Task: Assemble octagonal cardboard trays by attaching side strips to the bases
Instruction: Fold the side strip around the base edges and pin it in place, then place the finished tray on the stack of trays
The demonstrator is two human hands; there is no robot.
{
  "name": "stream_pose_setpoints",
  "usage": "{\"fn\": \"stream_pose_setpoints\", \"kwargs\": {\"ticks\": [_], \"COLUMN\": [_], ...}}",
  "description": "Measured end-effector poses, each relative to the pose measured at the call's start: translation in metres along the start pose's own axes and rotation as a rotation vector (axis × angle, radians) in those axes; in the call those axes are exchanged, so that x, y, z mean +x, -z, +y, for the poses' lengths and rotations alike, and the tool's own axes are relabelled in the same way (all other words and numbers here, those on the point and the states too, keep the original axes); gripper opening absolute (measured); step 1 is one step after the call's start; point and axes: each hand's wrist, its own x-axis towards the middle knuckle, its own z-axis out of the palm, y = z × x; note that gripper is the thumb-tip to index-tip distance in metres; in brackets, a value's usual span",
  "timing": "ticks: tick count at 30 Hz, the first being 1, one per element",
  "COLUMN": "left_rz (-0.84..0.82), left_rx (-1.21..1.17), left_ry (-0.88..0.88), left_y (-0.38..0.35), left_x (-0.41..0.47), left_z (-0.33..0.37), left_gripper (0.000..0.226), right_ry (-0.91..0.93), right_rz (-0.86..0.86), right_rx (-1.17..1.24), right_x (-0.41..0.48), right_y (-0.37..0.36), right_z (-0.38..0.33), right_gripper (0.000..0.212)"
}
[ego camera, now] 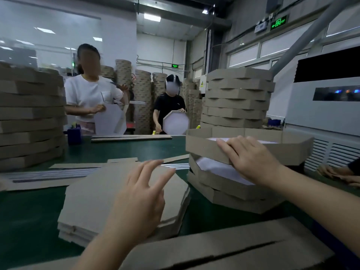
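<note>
A low stack of flat octagonal cardboard bases (93, 199) lies on the green table in front of me. My left hand (140, 199) hovers over it with fingers spread and holds nothing. To the right stands a short pile of finished octagonal trays (233, 191) with white insides. My right hand (251, 158) grips the near wall of the top tray (204, 147), fingers curled over its rim. Long side strips (48, 175) lie flat at the left of the bases.
Tall stacks of finished trays stand at the left (29, 117) and behind the pile at the right (237, 98). Two people work across the table, each holding an octagonal piece. A cardboard box (224, 250) sits at the near edge. Another person's hand (335, 172) shows at far right.
</note>
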Motion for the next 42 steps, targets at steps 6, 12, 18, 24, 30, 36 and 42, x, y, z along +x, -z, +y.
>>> {"fn": "stream_pose_setpoints", "kwargs": {"ticks": [6, 12, 18, 24, 30, 36, 42], "left_rz": [-0.062, -0.107, -0.119, -0.147, -0.132, -0.162, -0.175], "left_rx": [-0.066, -0.111, -0.098, -0.130, -0.144, -0.182, -0.195], "left_ry": [0.021, 0.017, 0.017, 0.066, 0.108, 0.153, 0.188], "left_y": [-0.025, -0.028, -0.028, -0.028, -0.028, -0.028, -0.032], "left_x": [-0.015, -0.016, -0.021, -0.025, -0.026, -0.029, -0.031], "left_z": [-0.015, -0.013, -0.011, -0.013, -0.014, -0.017, -0.022], "left_gripper": [0.058, 0.052, 0.049, 0.043, 0.039, 0.030, 0.024], "right_ry": [-0.002, -0.044, -0.051, -0.104, -0.357, -0.162, -0.072], "right_rz": [-0.063, -0.055, -0.059, -0.190, -0.244, -0.729, -0.656], "right_rx": [-0.049, -0.018, 0.067, 0.184, 0.318, 1.218, 0.965], "right_x": [-0.013, -0.024, -0.030, -0.043, -0.009, 0.054, 0.063], "right_y": [-0.069, -0.090, -0.086, -0.081, -0.049, -0.028, -0.019], "right_z": [-0.027, -0.036, -0.039, -0.045, -0.079, -0.177, -0.187], "right_gripper": [0.045, 0.042, 0.043, 0.069, 0.069, 0.066, 0.036]}}
